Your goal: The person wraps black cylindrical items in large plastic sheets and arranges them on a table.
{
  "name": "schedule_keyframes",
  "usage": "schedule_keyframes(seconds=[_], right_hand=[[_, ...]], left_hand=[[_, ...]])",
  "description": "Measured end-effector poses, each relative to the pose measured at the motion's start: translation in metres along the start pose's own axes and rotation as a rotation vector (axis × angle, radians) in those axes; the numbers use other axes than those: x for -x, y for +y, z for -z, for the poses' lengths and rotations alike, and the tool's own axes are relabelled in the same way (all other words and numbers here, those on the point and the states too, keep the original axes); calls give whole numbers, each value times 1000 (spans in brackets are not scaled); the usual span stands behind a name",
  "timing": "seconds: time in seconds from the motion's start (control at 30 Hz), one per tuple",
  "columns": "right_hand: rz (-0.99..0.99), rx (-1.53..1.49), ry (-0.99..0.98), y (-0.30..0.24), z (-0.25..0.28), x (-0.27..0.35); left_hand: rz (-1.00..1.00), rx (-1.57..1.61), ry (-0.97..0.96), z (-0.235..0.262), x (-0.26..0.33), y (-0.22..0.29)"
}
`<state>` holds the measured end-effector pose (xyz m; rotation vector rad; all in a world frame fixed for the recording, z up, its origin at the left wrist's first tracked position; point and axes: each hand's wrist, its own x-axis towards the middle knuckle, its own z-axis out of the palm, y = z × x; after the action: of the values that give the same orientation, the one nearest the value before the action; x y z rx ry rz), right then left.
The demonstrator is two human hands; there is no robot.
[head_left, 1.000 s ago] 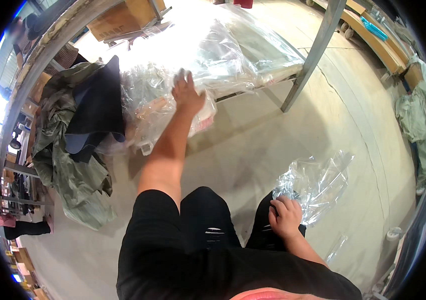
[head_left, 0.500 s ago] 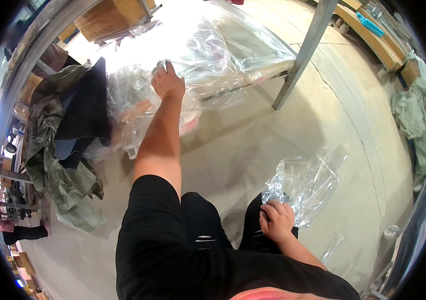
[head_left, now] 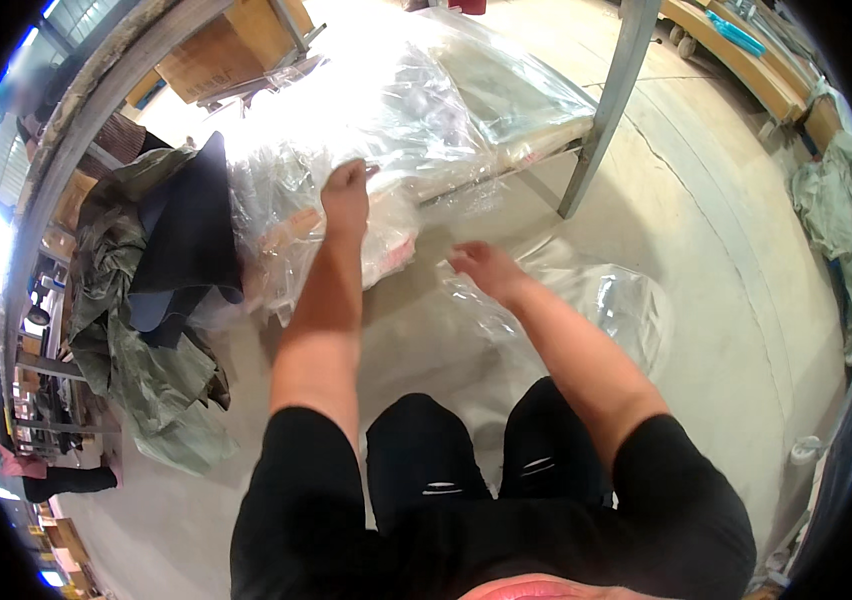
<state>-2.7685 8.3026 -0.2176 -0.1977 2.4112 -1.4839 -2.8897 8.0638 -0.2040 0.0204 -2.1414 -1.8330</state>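
Note:
My left hand (head_left: 348, 198) is over the lower shelf of a metal-framed bench, above a heap of clear plastic bags (head_left: 386, 110). Its fingers are curled closed; what they hold, if anything, I cannot make out against the glare. Nearer to me, my right hand (head_left: 486, 268) is closed at the edge of a large clear plastic bag (head_left: 611, 300). The bag spreads out behind that forearm, to the right above the floor. Both arms reach forward over my knees.
Dark sheets (head_left: 186, 235) and a crumpled grey-green cover (head_left: 111, 340) hang at left. A bench leg (head_left: 601, 120) stands ahead. Cardboard boxes (head_left: 221, 55) lie behind, a wooden trolley (head_left: 736, 60) at far right. Another person's legs (head_left: 66, 482) show at the left edge.
My right hand has moved from beside my right knee forward and left, and the bag has swung and spread with it. My left hand has drawn back slightly and its fingers have curled.

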Motion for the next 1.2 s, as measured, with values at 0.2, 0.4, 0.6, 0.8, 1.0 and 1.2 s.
schedule_keyframes(seconds=[0.2,0.4,0.6,0.8,1.0,1.2], right_hand=[[331,-787,-349,-11,-61,-94],[35,-922,-35,69,-85,-142],[-214,-916,-127,-4,-118,-54],[-256,-710,-555,-38,-130,-14],[-174,-409,-440,-56,-170,14],[-545,-617,-197,10,-173,1]], left_hand=[[252,421,-12,29,147,78],[-114,808,549,192,205,166],[193,768,946,378,300,-29],[243,635,683,304,313,-36],[399,824,621,223,329,-39],[667,1026,529,207,347,-46]])
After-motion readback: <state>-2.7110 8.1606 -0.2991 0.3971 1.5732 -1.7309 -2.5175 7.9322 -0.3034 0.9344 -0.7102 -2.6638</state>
